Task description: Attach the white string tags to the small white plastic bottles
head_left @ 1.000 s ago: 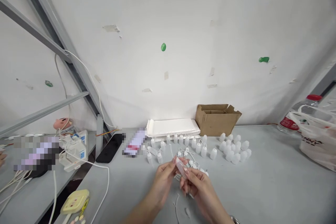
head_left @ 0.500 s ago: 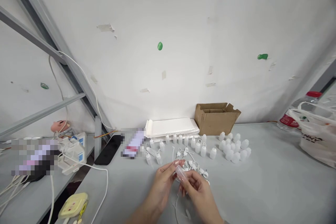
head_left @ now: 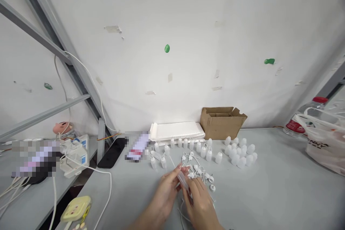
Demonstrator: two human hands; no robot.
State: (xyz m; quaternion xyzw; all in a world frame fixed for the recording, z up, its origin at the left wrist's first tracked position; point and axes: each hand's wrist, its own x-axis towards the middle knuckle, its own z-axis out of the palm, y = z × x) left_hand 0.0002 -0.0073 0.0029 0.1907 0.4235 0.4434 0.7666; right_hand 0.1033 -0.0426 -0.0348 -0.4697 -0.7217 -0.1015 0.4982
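My left hand (head_left: 168,188) and my right hand (head_left: 199,201) meet low in the middle of the view, over the grey table (head_left: 269,194). Between their fingertips they pinch a small translucent plastic bottle (head_left: 183,179), held tilted. Just beyond the fingers lies a heap of small white caps with thin tethers (head_left: 201,174). Behind it stands a row of small white bottles (head_left: 185,145), and to the right a cluster of capless bottles (head_left: 241,152).
A stack of white trays (head_left: 176,131) and an open cardboard box (head_left: 221,120) stand against the wall. At far right are a plastic bag (head_left: 325,143) and a red-capped bottle (head_left: 304,116). Left side holds a black phone (head_left: 111,152), cables, chargers (head_left: 75,152) and a yellow power strip (head_left: 75,208).
Both hands have sunk lower and closer to the table with the small bottle, and the right hand now covers more of it. The view shifted slightly.
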